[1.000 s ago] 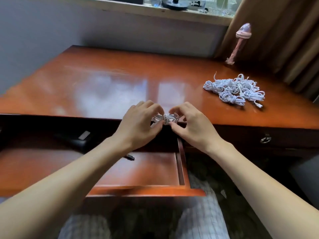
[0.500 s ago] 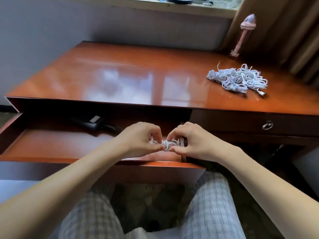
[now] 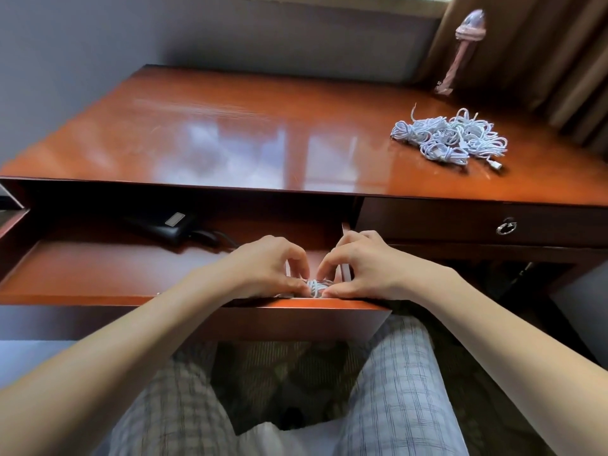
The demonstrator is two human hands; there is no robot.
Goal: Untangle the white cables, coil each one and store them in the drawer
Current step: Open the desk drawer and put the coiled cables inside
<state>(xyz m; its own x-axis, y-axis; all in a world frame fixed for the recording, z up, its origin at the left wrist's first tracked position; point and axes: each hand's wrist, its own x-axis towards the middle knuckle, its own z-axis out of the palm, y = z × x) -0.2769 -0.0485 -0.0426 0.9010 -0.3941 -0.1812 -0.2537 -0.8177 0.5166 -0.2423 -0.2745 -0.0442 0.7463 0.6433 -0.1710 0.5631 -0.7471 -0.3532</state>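
Note:
A small coiled white cable sits low inside the open drawer, at its front right corner. My left hand pinches the coil from the left and my right hand pinches it from the right. My fingers hide most of the coil. A tangled heap of white cables lies on the desk top at the right, with a plug end sticking out toward the front edge.
A black device with a cord lies at the back of the drawer. A closed drawer with a ring pull is on the right. A pink object stands by the curtain. My legs are under the drawer.
Both hands have carried the coiled cable down from the desk's front edge into the front right corner of the drawer. The view has tilted downward.

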